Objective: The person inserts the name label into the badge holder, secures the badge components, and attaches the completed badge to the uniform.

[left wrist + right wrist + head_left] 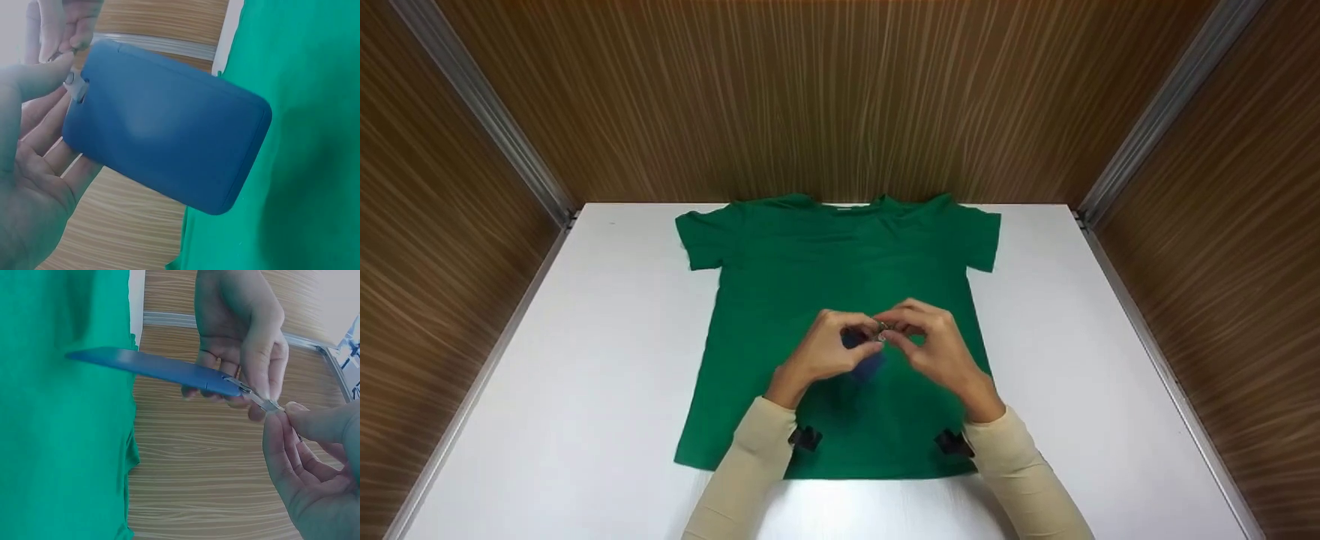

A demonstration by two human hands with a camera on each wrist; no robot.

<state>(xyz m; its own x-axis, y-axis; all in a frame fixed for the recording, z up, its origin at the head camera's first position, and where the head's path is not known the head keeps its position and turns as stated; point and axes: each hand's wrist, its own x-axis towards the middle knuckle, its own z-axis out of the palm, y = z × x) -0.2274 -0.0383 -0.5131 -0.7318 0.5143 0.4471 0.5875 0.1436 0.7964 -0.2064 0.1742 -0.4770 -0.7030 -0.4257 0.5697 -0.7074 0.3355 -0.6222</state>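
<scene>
A flat blue badge holder (pixel 169 126) with rounded corners hangs from a short strap with a metal clip (pixel 263 401). Thumb and fingertips of my left hand (pixel 829 346) pinch this clip, seen also in the left wrist view. My right hand (pixel 936 345) pinches the clip's other end, so the fingertips of both hands nearly meet. Below them, in the head view, the badge holder is mostly hidden behind the left hand. The right wrist view shows it almost edge-on. Under both hands a green T-shirt (pixel 840 270) lies spread flat, its collar at the far side.
The shirt lies on a white table (pixel 607 360). Wood-grain panels (pixel 825 97) stand behind the table and on both sides, with metal rails (pixel 484 105) at the corners. Small black devices (pixel 805 438) sit at the wrists, over beige sleeves.
</scene>
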